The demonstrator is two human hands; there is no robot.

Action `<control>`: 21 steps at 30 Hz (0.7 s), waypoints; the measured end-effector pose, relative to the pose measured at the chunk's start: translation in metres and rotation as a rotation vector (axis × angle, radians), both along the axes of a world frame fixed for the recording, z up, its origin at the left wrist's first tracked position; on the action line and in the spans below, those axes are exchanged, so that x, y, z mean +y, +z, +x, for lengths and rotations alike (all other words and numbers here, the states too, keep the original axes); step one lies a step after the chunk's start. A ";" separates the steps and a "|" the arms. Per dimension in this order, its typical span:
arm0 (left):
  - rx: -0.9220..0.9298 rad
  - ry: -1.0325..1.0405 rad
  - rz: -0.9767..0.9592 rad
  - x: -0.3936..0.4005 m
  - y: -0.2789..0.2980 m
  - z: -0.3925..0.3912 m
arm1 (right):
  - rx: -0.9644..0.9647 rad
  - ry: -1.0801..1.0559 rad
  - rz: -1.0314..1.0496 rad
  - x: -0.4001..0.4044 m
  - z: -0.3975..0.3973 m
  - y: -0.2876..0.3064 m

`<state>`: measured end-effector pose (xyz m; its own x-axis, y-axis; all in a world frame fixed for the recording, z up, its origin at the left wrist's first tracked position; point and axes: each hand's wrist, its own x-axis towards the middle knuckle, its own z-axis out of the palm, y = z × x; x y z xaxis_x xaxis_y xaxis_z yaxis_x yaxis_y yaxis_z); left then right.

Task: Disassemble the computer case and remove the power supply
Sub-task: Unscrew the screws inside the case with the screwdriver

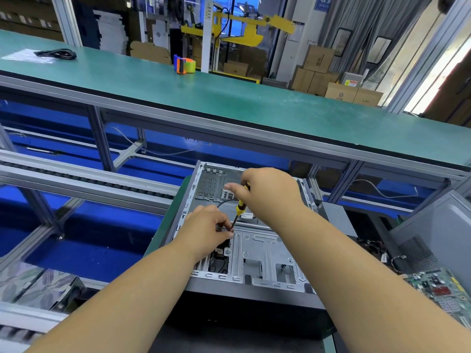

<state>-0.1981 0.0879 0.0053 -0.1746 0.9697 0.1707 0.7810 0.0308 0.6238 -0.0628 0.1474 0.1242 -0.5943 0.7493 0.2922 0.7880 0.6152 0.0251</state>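
An open grey computer case (262, 253) lies on its side in front of me, its bare metal inside facing up. My right hand (270, 192) grips a yellow-and-black screwdriver (239, 208) by the handle, with the shaft slanting down to the left. The tip meets my left hand (210, 230), whose fingers pinch the shaft just above the case's inner plate. A black cable (228, 201) loops inside the case behind the screwdriver. I cannot make out a power supply.
A long green workbench shelf (229, 98) runs overhead behind the case, carrying a tape dispenser (184, 64) and a coiled black cable (57, 53). A green circuit board (441, 291) and loose wires lie at the right, beside another grey case panel (438, 233). Conveyor rails (76, 174) run left.
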 end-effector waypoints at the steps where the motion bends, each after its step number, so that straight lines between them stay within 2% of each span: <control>1: 0.004 0.001 0.000 0.000 -0.001 0.000 | 0.015 0.008 -0.033 0.000 -0.001 0.000; 8: 0.032 -0.011 0.006 0.002 -0.003 -0.001 | 0.153 0.099 -0.248 -0.003 -0.005 0.004; 18: 0.018 -0.019 -0.001 0.001 -0.002 -0.001 | 0.098 0.117 -0.302 -0.006 -0.003 0.005; 21: 0.015 -0.021 -0.007 0.001 -0.002 -0.001 | 0.079 0.133 -0.255 -0.007 -0.004 0.003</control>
